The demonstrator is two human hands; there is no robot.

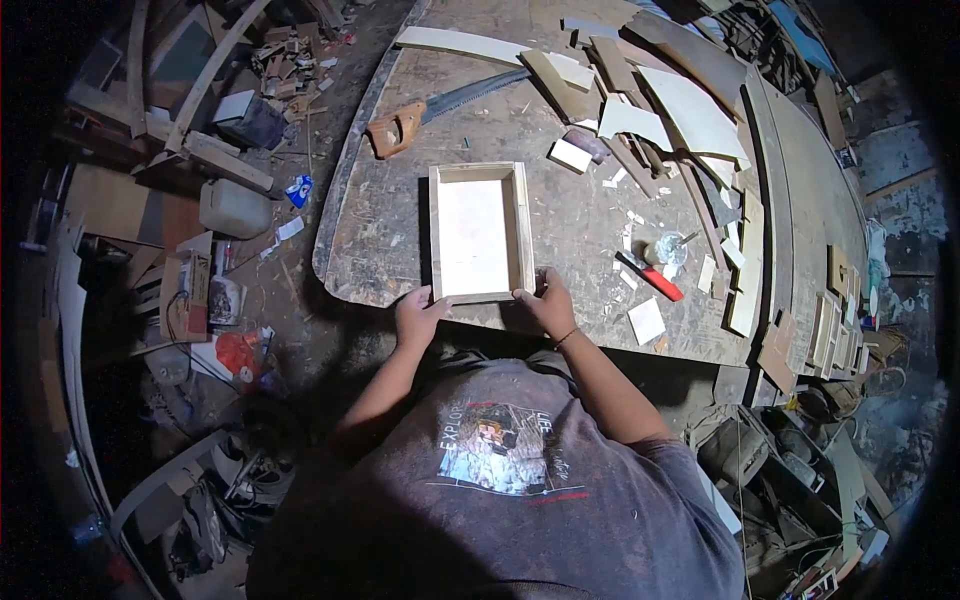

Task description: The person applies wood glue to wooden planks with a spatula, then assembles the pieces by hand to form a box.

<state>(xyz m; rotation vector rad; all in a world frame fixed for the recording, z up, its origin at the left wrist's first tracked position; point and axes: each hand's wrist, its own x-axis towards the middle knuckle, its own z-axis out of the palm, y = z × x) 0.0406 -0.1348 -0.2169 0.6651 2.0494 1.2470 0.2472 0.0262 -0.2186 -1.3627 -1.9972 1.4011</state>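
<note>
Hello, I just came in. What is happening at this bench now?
A person holds a shallow wooden box by its near corners, left hand and right hand on either side. It is at the edge of the workbench. A handsaw lies beyond it, with wood pieces farther right.

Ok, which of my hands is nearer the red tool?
Right. Your right hand holds the box at its near right corner, left of the red tool; your left hand is farther, at the near left corner.
</note>
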